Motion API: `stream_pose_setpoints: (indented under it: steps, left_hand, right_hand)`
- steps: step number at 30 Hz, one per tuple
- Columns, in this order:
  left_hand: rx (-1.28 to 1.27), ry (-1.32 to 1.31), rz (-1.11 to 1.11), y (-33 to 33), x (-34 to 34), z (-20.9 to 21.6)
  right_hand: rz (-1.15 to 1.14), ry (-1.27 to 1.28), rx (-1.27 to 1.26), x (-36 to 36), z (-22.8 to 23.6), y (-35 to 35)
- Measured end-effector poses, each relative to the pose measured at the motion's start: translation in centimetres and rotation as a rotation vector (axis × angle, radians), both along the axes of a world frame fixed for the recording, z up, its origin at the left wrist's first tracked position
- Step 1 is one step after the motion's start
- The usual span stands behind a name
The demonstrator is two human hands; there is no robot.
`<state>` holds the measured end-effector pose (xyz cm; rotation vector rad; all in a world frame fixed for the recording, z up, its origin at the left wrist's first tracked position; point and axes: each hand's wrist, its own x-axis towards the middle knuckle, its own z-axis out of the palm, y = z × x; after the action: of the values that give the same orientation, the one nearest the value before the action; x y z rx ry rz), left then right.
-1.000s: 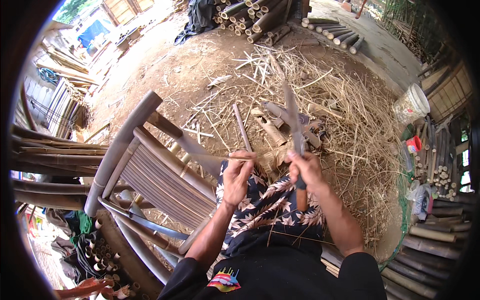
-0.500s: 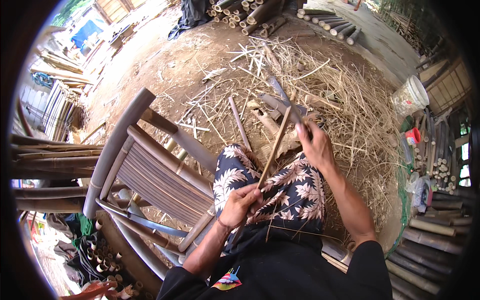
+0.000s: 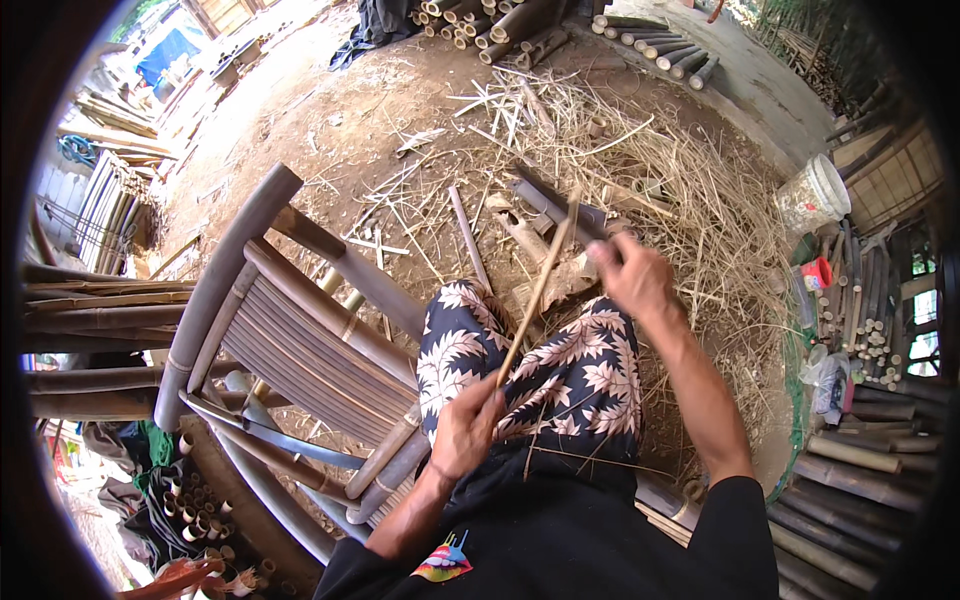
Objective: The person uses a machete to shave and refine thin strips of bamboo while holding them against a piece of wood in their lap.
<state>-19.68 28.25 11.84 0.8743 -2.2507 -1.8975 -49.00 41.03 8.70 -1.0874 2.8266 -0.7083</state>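
My left hand (image 3: 465,428), above my lap, is closed round the lower end of a thin bamboo strip (image 3: 537,300). The strip slants up and away to the right. My right hand (image 3: 637,278), slightly blurred, is closed near the strip's far end, gripping a knife; its blade is smeared and hard to make out now. Beyond the hands, dark split bamboo (image 3: 545,200) and a broken bamboo piece (image 3: 520,232) lie on the ground. My patterned trousers (image 3: 585,375) are under the strip.
At my left stands a bamboo chair (image 3: 300,360), with a long blade (image 3: 300,446) resting across it. Shavings (image 3: 700,230) cover the ground ahead and right. Bamboo poles (image 3: 480,30) are stacked far ahead, more (image 3: 860,490) at right. A white bucket (image 3: 815,195) stands right.
The right hand has shifted slightly right and its knife blade, plain before, is now blurred. My left hand has turned and moved a little left with the strip.
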Motion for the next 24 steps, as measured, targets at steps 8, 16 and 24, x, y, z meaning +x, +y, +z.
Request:
stream_pose_setpoints:
  steps: [8, 16, 24]
  left_hand:
    - [0.449, 0.117, 0.133, -1.3, -1.3, 0.3]
    - [0.502, 0.209, 0.136, -0.4, -4.4, 1.6]
    - [0.576, 0.168, 0.076, 1.6, -1.4, 1.4]
  right_hand:
    - [0.011, -0.142, -0.11, 2.1, 3.1, 0.9]
    - [0.14, -0.097, -0.201, 8.0, 1.8, -1.1]
    - [-0.13, -0.207, -0.192, 0.5, 2.2, 0.4]
